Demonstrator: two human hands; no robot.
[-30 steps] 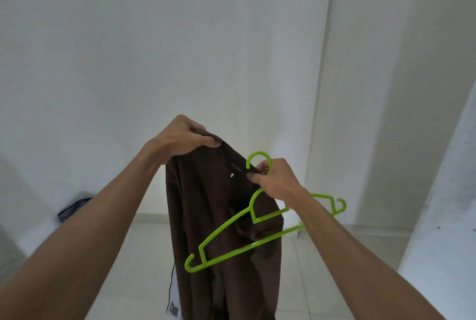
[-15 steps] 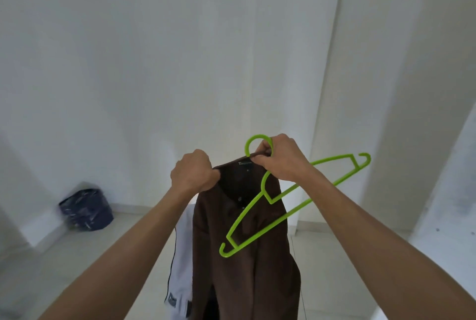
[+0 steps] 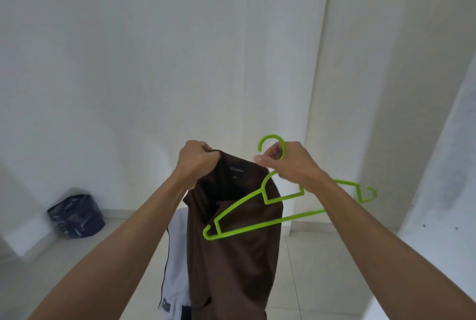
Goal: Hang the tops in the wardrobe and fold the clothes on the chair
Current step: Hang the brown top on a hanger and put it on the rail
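A brown top (image 3: pixel 231 247) hangs in front of me at the centre of the view. My left hand (image 3: pixel 197 162) grips its collar at the left side. My right hand (image 3: pixel 288 162) holds a bright green plastic hanger (image 3: pixel 257 224) by the neck below its hook, and its fingertips also touch the right edge of the collar. The hanger slants across the front of the top, its left end low, its right end behind my right forearm. A white garment with dark trim (image 3: pixel 175 268) shows below and behind the brown top.
White walls fill the background, with a corner (image 3: pixel 319 62) to the right. A dark blue bin bag (image 3: pixel 77 216) sits on the tiled floor at the left wall. A white panel (image 3: pixel 443 191) rises at the right edge.
The hanger has levelled from its steep tilt of half a second ago, and its left end dropped. My two hands have spread apart along the collar. The view shifted slightly.
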